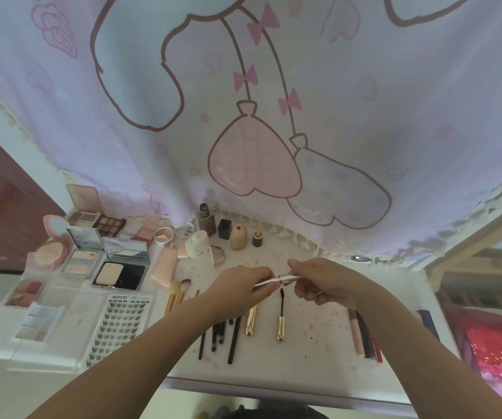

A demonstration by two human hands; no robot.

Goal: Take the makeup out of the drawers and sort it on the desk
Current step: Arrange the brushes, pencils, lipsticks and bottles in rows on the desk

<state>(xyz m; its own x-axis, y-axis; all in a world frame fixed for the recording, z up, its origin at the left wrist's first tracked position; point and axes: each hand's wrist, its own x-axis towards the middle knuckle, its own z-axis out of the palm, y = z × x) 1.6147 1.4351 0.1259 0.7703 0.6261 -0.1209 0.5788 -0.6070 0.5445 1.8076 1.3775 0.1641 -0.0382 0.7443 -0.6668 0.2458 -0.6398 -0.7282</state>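
Note:
Both my hands hold one slim silver makeup tube level above the middle of the white desk. My left hand grips its left end and my right hand pinches its right end. Under them lie a gold-handled mascara wand with its black brush bare and a gold tube. Open palettes and powder compacts sit on the left, with a lash tray. Small bottles stand at the back, black pencils lie at the front and lip pencils on the right.
A printed pink curtain hangs right behind the desk. Two gold-handled brushes lie left of my hands. A clear acrylic tray holds palettes at the left edge. A red patterned fabric is at the right, past the desk's edge.

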